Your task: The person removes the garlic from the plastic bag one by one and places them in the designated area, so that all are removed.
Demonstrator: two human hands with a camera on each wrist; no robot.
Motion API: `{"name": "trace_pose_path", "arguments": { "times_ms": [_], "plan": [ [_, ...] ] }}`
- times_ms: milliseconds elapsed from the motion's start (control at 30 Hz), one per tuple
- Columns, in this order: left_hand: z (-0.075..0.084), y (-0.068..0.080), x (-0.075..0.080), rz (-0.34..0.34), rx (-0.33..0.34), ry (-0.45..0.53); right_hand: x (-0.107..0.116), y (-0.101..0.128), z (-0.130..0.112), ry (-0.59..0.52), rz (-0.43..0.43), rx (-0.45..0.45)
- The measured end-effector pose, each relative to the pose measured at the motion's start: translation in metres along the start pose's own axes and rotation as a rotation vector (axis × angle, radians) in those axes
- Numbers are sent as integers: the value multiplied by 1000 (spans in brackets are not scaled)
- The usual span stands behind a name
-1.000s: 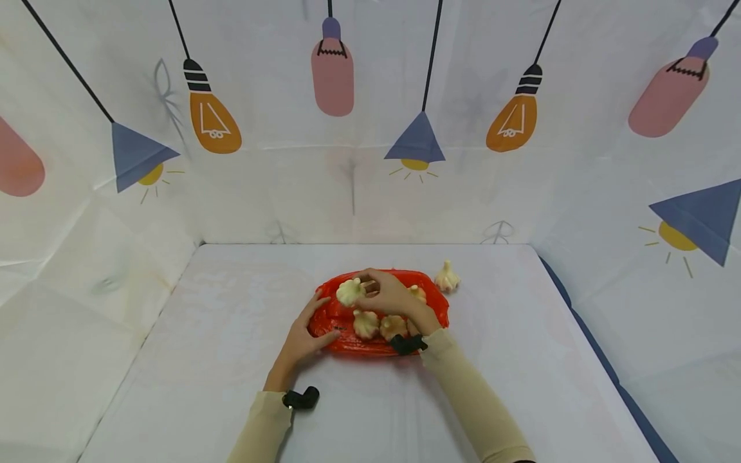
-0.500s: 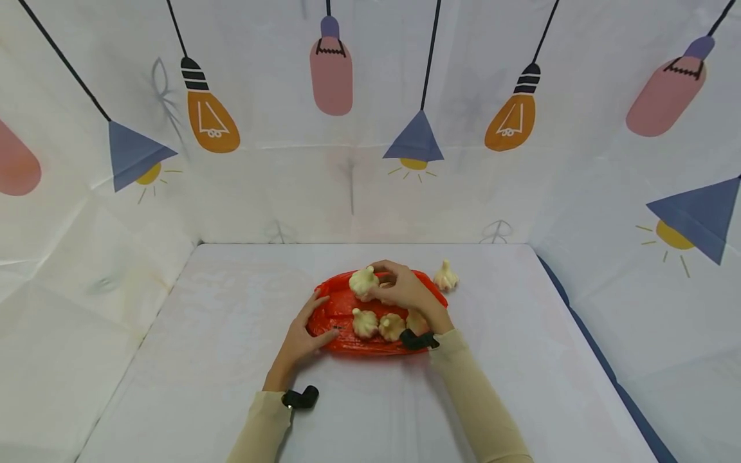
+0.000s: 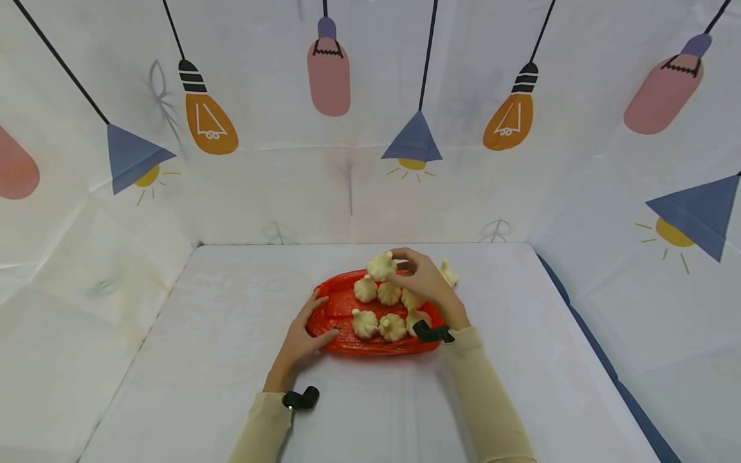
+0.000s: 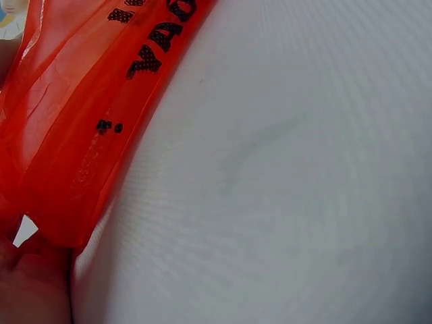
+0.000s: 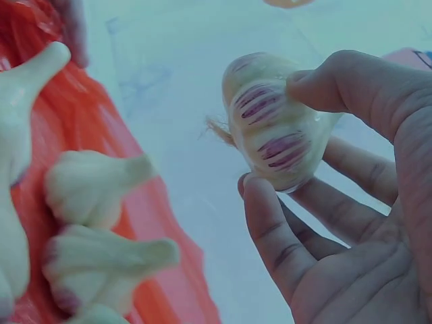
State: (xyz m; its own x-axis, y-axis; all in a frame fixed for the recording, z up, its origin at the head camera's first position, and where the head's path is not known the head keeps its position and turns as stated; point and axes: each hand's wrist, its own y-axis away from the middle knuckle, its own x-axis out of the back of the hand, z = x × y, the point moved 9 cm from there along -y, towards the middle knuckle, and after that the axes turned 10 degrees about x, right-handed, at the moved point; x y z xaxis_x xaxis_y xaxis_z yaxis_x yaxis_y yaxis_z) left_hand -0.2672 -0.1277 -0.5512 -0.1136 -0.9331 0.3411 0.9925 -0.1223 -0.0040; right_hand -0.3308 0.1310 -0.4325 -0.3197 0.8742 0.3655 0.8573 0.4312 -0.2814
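Since a second ago the right hand (image 3: 425,280) has lifted its garlic bulb (image 3: 381,265) from over the middle of the red plastic bag (image 3: 338,305) toward the bag's far edge, uncovering bulbs that it hid before; the left hand (image 3: 303,334) has not shifted.

Nearest, two beige sleeves come up from the bottom edge, each with a small black wrist camera (image 3: 301,399). The left hand lies with relaxed fingers on the bag's near left end, thumb along the front rim, pressing the thin film to the white tabletop (image 3: 202,334). In the left wrist view the film is glossy, creased and half see-through, with black printed letters (image 4: 145,57), and the cloth under it has a fine weave.

Five loose bulbs (image 3: 365,323) sit on the bag, pale, lobed, with short stems, some touching one another. Past them the right hand's grip is a pinch: thumb and fingertips (image 5: 270,223) close around the raised bulb (image 5: 280,118), whose papery skin shows purple streaks and a tuft of dry root. It hangs above the far rim, apart from the bulbs below.

Just behind that hand one more bulb (image 3: 447,273) lies on the tabletop, off the bag. Bare cloth lies to left, right and front, up to the lamp-printed backdrop (image 3: 370,128).
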Motion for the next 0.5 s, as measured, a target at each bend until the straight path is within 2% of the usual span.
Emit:
{"name": "trace_pose_path", "arguments": {
  "times_ms": [133,333,500],
  "plan": [
    [-1,0,0,2,3,1,15,4,-1,-15,41,-14],
    [1,0,1,-2,2,-3,38,11,1,21,110,-17],
    [1,1,0,-11,28,4,54,16,5,12,167,-16]
  ]
}}
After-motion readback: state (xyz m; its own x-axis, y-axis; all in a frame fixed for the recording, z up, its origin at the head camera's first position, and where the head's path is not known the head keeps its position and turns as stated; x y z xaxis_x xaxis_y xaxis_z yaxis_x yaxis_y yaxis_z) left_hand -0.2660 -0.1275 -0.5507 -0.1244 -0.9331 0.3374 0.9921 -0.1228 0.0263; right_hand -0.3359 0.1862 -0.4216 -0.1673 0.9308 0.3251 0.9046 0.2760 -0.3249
